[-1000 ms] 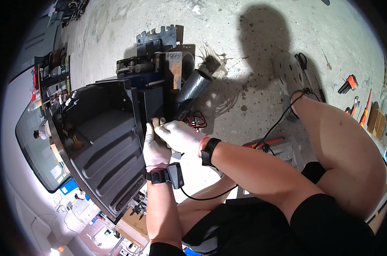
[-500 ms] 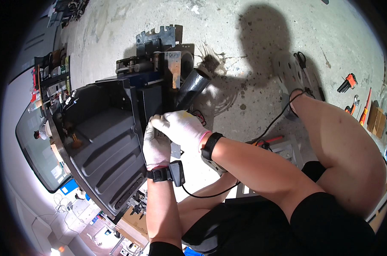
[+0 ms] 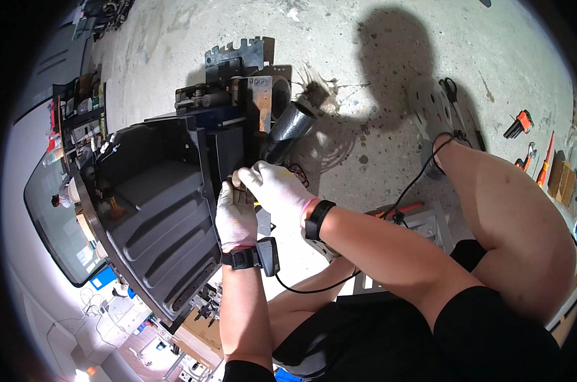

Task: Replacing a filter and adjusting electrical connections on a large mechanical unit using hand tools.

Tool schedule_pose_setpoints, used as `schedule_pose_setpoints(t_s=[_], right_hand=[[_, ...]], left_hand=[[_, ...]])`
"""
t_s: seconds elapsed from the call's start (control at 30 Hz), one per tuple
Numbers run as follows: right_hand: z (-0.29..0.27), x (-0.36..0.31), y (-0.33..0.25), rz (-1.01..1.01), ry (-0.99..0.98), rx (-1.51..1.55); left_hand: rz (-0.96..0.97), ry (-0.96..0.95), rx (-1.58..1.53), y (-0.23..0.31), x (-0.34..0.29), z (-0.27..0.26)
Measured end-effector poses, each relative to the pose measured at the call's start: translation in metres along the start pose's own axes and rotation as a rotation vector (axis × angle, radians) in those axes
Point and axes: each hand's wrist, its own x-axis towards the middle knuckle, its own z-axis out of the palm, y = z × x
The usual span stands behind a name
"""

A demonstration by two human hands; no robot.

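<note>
Both my hands wear white work gloves and meet at the right side of a large dark grey ribbed shell (image 3: 151, 213), beside a black box-shaped part (image 3: 226, 153). My left hand (image 3: 236, 219) has its fingers curled upward and drawn together. My right hand (image 3: 279, 190) reaches over from the right in a pinch, its fingertips against those of the left. What lies between the fingers is too small to make out. A bit of yellow shows just beside the left fingers. Beyond the hands, a black tube (image 3: 288, 132) sticks out at a slant.
A metal bracket (image 3: 260, 103) and a notched black plate (image 3: 234, 60) stand beyond the tube. On the concrete floor to the right lie scissors (image 3: 450, 89), a hex key set (image 3: 519, 124), pliers (image 3: 526, 157) and a screwdriver (image 3: 545, 162). A black cable (image 3: 410, 180) crosses near my leg.
My right fingers have lifted and parted slightly from the left ones, and both hands have shifted a little. The yellow bit beside the left fingers has come into sight.
</note>
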Motion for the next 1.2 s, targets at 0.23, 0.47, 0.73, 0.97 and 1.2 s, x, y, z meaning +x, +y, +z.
schedule_pose_setpoints(t_s=[0.23,0.47,0.73,0.97,1.2], right_hand=[[0.007,0.01,0.001,0.538,-0.395,0.951],[0.021,0.012,-0.001,-0.092,0.026,-0.317],[0.025,0.007,-0.003,-0.184,0.123,-0.291],[0.026,0.013,-0.006,-0.179,0.125,-0.254],[0.028,0.034,0.031,-0.227,-0.114,-0.053]], left_hand=[[0.011,-0.146,0.057,0.008,-0.002,-0.007],[-0.241,-0.105,-0.09,0.011,-0.007,0.011],[-0.328,-0.064,-0.189,0.011,-0.002,0.0],[-0.252,-0.143,-0.168,0.017,-0.002,0.0],[-0.055,0.043,-0.157,0.005,0.005,-0.009]])
